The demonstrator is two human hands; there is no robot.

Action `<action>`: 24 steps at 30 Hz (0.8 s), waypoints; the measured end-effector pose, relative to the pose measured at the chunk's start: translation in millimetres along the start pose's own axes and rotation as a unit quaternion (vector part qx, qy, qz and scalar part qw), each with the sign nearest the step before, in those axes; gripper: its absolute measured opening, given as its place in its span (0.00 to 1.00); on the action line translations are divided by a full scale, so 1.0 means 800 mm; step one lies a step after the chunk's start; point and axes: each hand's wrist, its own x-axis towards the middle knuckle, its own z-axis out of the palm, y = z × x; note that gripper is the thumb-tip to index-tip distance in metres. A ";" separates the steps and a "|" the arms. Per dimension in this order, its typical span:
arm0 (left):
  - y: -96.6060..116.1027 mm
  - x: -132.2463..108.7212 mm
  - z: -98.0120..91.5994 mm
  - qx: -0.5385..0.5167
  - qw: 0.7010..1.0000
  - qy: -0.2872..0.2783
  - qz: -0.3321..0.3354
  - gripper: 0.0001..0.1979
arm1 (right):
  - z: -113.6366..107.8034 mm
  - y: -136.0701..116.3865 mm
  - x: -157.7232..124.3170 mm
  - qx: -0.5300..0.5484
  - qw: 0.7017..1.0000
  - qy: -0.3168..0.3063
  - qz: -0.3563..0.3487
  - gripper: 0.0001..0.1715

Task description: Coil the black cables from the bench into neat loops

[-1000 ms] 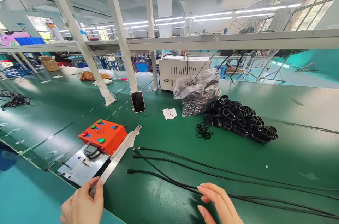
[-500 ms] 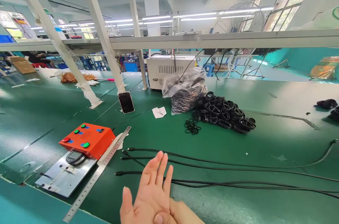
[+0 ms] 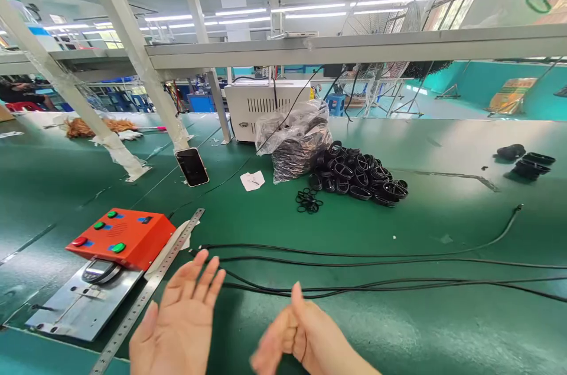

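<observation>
My left hand [image 3: 181, 310] is palm up with its fingers stretched out and nothing in it, over the left ends of several long black cables [image 3: 354, 256]. To its right, my right hand [image 3: 305, 333] hangs empty in front of the cables, thumb raised and fingers loosely bent, the foremost ones blurred. The cables lie side by side across the green bench. Left of my left hand are a steel ruler [image 3: 146, 298] and an orange box [image 3: 126, 236] with green and red buttons. A metal plate [image 3: 84, 310] with a small digital gauge [image 3: 101, 271] sits in front of that box.
Beyond the cables are a heap of coiled black cables [image 3: 361, 177], small black rings [image 3: 309, 201] and a plastic bag [image 3: 295, 144]. A phone [image 3: 192, 166] leans on a shelf post. White paper [image 3: 252, 181] lies nearby. A shelf rail [image 3: 332, 50] crosses above the bench.
My hands have come apart: the right thumb was on the left palm, and now the right hand is off to the right. The view has shifted, so the bench things appear further left.
</observation>
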 end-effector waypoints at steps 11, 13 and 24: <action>-0.018 -0.033 0.020 -0.115 0.978 -0.018 -0.174 0.25 | 0.005 -0.021 -0.011 0.165 0.984 -0.058 0.029 0.52; -0.021 -0.029 0.016 -0.085 0.987 -0.028 -0.136 0.25 | 0.001 -0.015 -0.010 0.144 0.989 -0.006 -0.014 0.36; -0.033 0.035 -0.082 0.594 0.798 -0.040 0.088 0.21 | -0.044 -0.030 -0.037 -0.134 0.958 0.198 -0.159 0.21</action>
